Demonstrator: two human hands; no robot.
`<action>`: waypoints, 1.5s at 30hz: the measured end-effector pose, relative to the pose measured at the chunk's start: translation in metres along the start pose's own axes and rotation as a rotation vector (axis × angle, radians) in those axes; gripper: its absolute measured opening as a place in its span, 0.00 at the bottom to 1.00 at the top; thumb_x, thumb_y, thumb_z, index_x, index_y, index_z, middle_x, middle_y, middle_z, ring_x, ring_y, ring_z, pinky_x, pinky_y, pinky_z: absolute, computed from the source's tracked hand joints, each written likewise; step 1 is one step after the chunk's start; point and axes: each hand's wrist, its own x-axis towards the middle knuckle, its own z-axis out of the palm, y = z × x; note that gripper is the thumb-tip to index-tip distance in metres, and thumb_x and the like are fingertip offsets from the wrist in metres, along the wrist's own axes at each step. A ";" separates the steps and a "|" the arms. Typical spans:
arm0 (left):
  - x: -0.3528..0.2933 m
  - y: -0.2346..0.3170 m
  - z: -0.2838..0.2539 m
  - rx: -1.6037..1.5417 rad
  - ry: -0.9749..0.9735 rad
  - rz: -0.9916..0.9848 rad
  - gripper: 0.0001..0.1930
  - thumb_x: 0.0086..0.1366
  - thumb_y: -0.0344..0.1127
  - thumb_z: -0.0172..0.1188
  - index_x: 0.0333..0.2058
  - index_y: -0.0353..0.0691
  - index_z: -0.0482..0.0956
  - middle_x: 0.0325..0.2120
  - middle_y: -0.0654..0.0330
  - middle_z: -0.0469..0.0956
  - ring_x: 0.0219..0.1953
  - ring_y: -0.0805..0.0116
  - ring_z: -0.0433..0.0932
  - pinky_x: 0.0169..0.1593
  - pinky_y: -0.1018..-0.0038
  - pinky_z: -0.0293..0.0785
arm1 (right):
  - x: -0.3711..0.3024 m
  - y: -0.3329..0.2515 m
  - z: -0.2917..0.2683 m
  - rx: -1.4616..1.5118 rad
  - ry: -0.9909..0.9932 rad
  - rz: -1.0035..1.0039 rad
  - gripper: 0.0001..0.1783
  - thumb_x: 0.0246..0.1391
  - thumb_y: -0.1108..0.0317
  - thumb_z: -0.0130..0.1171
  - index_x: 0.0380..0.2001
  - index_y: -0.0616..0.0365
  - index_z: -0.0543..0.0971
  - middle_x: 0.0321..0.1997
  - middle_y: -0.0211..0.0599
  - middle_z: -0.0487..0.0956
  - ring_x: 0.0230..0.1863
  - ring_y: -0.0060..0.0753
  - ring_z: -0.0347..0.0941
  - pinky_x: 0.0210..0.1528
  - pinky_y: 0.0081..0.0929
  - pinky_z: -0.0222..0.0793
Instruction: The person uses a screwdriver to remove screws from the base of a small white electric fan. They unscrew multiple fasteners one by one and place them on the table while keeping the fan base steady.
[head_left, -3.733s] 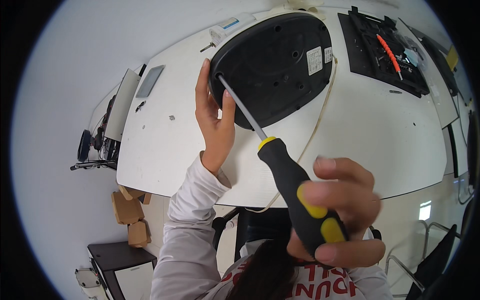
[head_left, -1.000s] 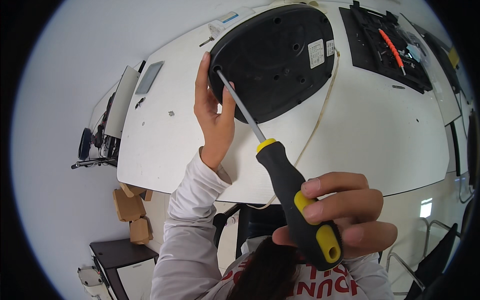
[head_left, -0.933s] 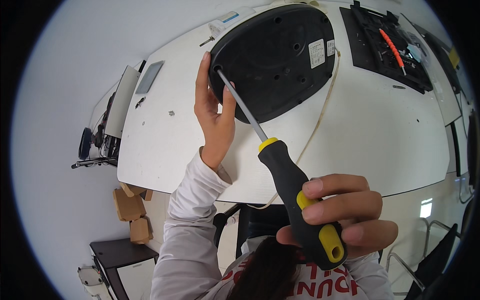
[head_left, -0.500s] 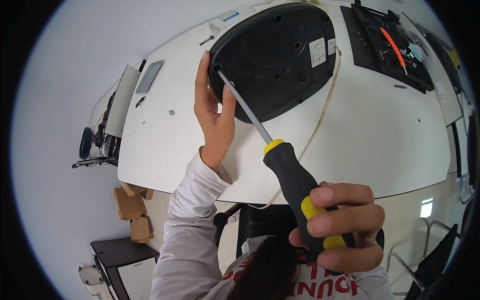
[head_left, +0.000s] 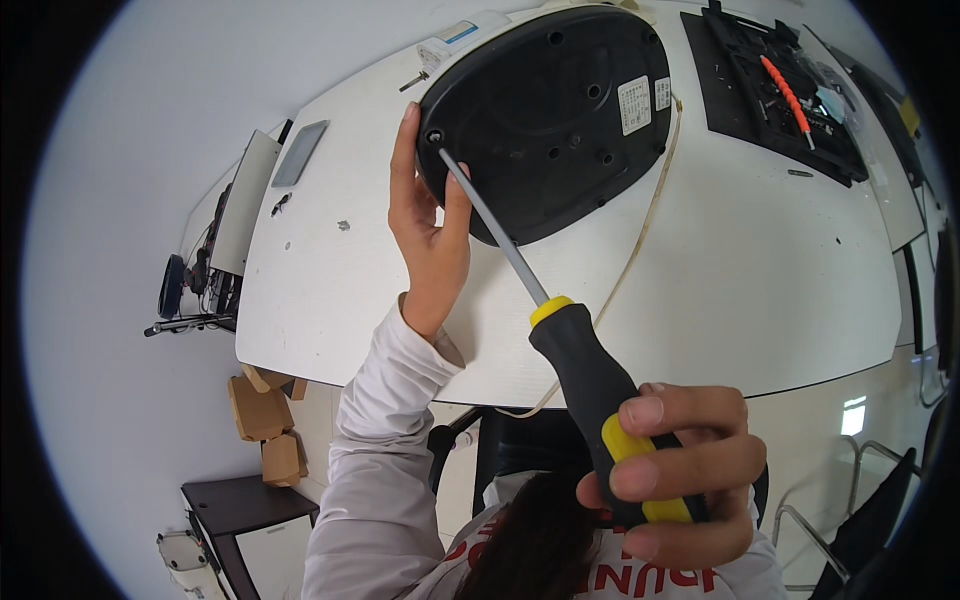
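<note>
A white appliance with a rounded black base [head_left: 520, 120] lies with its underside toward me, showing several round screw holes and white labels. My left hand [head_left: 430, 215] is closed on the left edge of the base, fingers behind it and thumb on the black face. My right hand [head_left: 690, 470] grips a screwdriver [head_left: 590, 360] by its black and yellow handle. The metal shaft slants up to the left, its tip just below the leftmost hole, near my left thumb. Something pale shows inside that hole.
On the white table [head_left: 750, 280] are a grey phone [head_left: 300, 153] at left and a black tool case [head_left: 790, 100] with an orange flexible shaft [head_left: 787, 95] at far right. A pale cord [head_left: 640, 240] runs down over the near edge. Cardboard boxes [head_left: 258, 408] sit below left.
The screwdriver has drawn back slightly toward me, and its tip has left the leftmost hole. My right hand has shifted a little lower. My left hand and the base look unmoved.
</note>
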 end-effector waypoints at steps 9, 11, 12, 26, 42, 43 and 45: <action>0.000 0.007 -0.002 -0.030 -0.027 -0.130 0.29 0.65 0.38 0.54 0.63 0.42 0.57 0.58 0.53 0.64 0.60 0.61 0.63 0.63 0.67 0.54 | -0.009 0.002 0.003 -0.041 0.095 -0.095 0.30 0.38 0.81 0.69 0.40 0.39 0.68 0.48 0.24 0.68 0.54 0.33 0.65 0.46 0.20 0.71; -0.002 0.005 -0.005 -0.042 -0.029 -0.130 0.29 0.65 0.39 0.53 0.63 0.42 0.57 0.59 0.53 0.63 0.60 0.61 0.63 0.63 0.67 0.54 | -0.010 0.001 0.000 -0.040 0.070 -0.099 0.30 0.38 0.80 0.69 0.41 0.39 0.68 0.48 0.24 0.68 0.54 0.33 0.65 0.48 0.19 0.69; -0.002 0.003 -0.005 -0.053 -0.026 -0.127 0.28 0.65 0.39 0.53 0.63 0.43 0.57 0.59 0.53 0.63 0.60 0.61 0.63 0.63 0.66 0.54 | -0.010 0.000 -0.002 -0.044 0.054 -0.103 0.30 0.38 0.80 0.69 0.41 0.40 0.68 0.48 0.24 0.68 0.54 0.32 0.64 0.48 0.19 0.68; -0.004 0.038 -0.038 -0.427 0.112 -0.408 0.16 0.68 0.47 0.48 0.34 0.38 0.72 0.30 0.62 0.72 0.33 0.75 0.68 0.37 0.76 0.65 | -0.001 0.018 0.021 0.107 0.305 -0.556 0.24 0.41 0.81 0.66 0.37 0.47 0.67 0.40 0.34 0.72 0.46 0.45 0.72 0.47 0.30 0.72; -0.022 0.010 -0.083 -0.520 0.171 -0.798 0.10 0.63 0.41 0.58 0.38 0.43 0.75 0.33 0.67 0.76 0.38 0.78 0.72 0.42 0.78 0.68 | -0.027 0.016 -0.002 -0.023 0.157 -0.029 0.21 0.46 0.63 0.66 0.41 0.29 0.70 0.45 0.22 0.69 0.52 0.38 0.66 0.51 0.34 0.74; -0.022 0.004 -0.091 -0.457 0.170 -0.816 0.11 0.63 0.41 0.58 0.39 0.42 0.75 0.33 0.66 0.76 0.39 0.77 0.72 0.43 0.78 0.68 | -0.028 0.016 -0.005 -0.063 0.186 -0.013 0.21 0.46 0.63 0.66 0.41 0.29 0.70 0.45 0.22 0.69 0.52 0.38 0.66 0.52 0.34 0.73; -0.030 -0.008 -0.115 -0.362 0.205 -0.881 0.13 0.63 0.40 0.58 0.42 0.41 0.75 0.33 0.66 0.75 0.39 0.77 0.73 0.44 0.78 0.69 | -0.026 0.020 -0.003 -0.092 0.221 0.042 0.20 0.47 0.61 0.66 0.42 0.29 0.70 0.46 0.23 0.69 0.54 0.39 0.65 0.56 0.37 0.67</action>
